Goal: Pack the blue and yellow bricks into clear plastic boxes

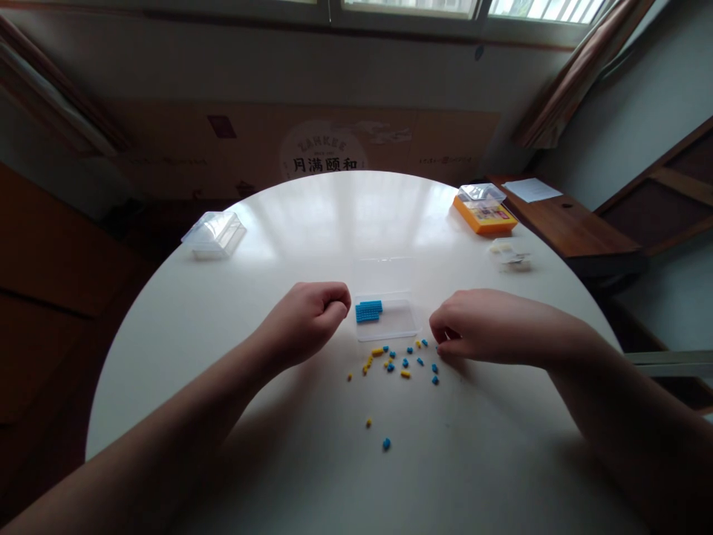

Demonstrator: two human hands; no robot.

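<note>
A clear plastic box (398, 336) lies with its lid (384, 273) folded back on the white table. Blue bricks (368, 311), packed in rows, fill its left part. Just left of the box, my left hand (320, 316) is closed in a fist; whatever its fingers hold is hidden. To the right of the box, my right hand (460, 327) has its fingertips pinched low at the table, near a tiny blue piece largely hidden by them. Loose small blue bricks (405, 362) and yellow bricks (377, 351) lie scattered in front of the box, two of them nearer to me.
On the round white table (301, 230), a clear container (215, 234) stands at the far left. An orange box (484, 212) with a clear lid sits at the far right, beside a small clear packet (509, 254). A wooden desk (579, 227) with paper adjoins on the right.
</note>
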